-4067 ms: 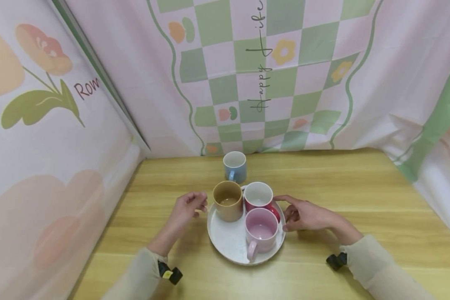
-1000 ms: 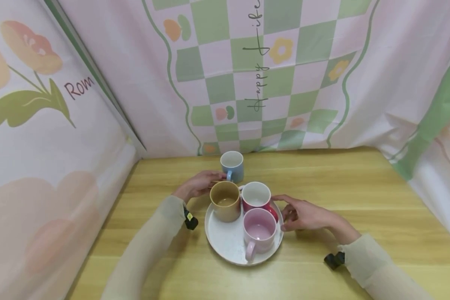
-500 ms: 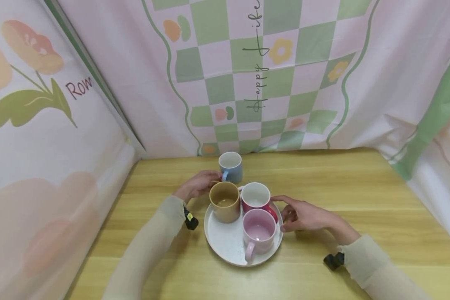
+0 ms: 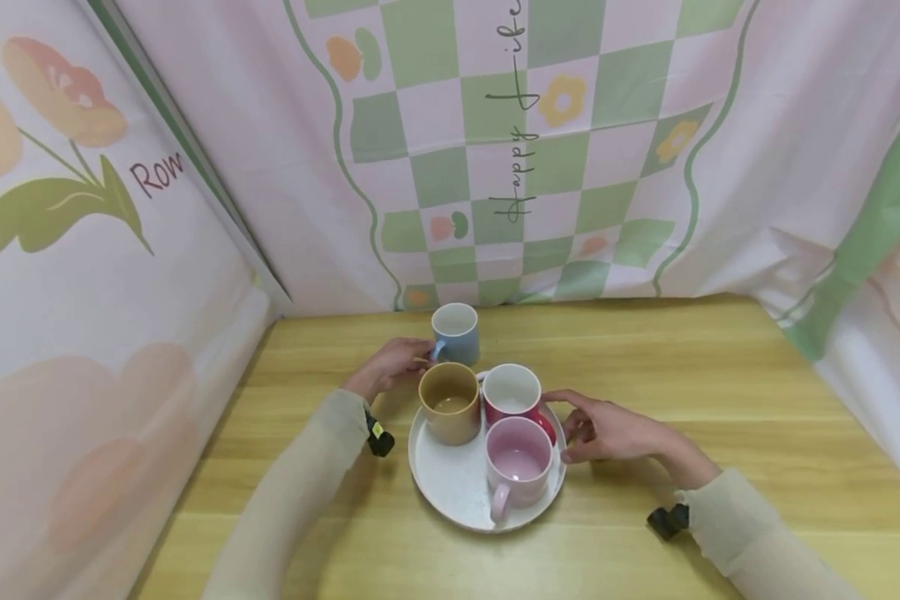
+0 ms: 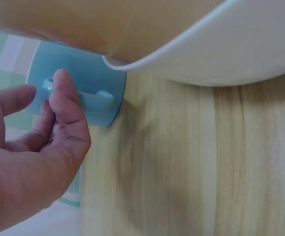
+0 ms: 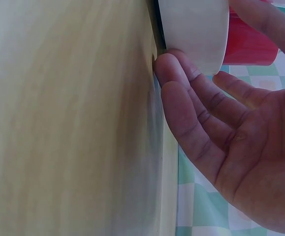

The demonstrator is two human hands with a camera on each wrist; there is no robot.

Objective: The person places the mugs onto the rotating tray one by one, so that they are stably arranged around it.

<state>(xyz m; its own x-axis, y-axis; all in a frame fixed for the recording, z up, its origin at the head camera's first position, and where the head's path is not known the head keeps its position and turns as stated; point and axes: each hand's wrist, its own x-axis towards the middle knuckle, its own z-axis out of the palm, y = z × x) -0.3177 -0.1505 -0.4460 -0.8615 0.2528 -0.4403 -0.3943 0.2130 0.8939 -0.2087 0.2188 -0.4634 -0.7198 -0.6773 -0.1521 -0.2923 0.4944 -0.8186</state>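
Behind the white round tray (image 4: 450,496) a light blue mug (image 4: 459,346) stands upright on the table. My left hand (image 4: 396,363) has its curled fingers at that mug's handle (image 5: 95,101), one fingertip lying over it; the thumb stays a little apart in the left wrist view. On the tray are a tan mug (image 4: 454,425), a red mug (image 4: 510,392) with white inside, and a pink mug (image 4: 521,475) with its handle toward me. At the tray's right edge rests my right hand (image 4: 611,429), loosely bent, with fingertips against the tray's side (image 6: 196,34).
The wooden table (image 4: 682,367) reaches back to a hanging checkered cloth (image 4: 495,183). A flowered cloth (image 4: 120,300) closes off the left side. The tan mug stands close in front of the blue one.
My left hand has gone forward from beside the tray to the blue mug. That mug has shifted slightly left, its handle turned leftward. The right hand stays at the tray.
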